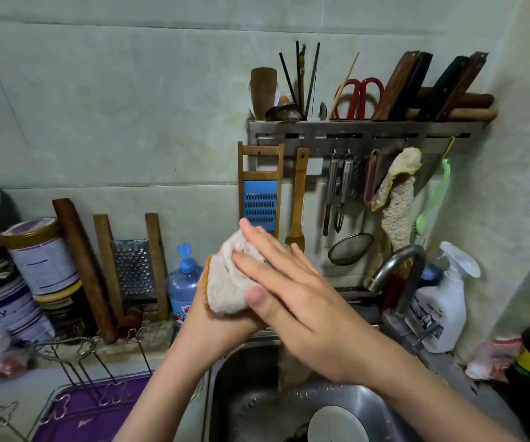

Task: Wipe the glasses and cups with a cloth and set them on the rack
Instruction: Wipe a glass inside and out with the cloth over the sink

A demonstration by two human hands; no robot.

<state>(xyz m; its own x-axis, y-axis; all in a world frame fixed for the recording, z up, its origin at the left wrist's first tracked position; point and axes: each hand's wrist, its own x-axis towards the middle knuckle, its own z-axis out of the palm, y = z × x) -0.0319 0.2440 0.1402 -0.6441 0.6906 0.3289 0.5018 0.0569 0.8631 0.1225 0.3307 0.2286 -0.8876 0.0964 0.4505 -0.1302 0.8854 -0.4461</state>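
Observation:
Both my hands are raised over the sink (225, 393), pressed around a white cloth with an orange edge (228, 288). My left hand (212, 327) cups the cloth from below. My right hand (289, 282) lies flat on its top, fingers stretched out. Whether a glass or cup is wrapped inside the cloth I cannot tell. A wire rack (75, 355) over a purple tray (91, 413) stands at the lower left, with nothing on its prongs. A white dish (337, 425) lies in the sink basin.
The tap (400, 269) curves over the sink at the right, beside a white spray bottle (445, 301). A blue bottle (182, 282), graters, a rolling pin and tins line the left counter. A wall rack (362, 135) holds knives, scissors and hanging utensils.

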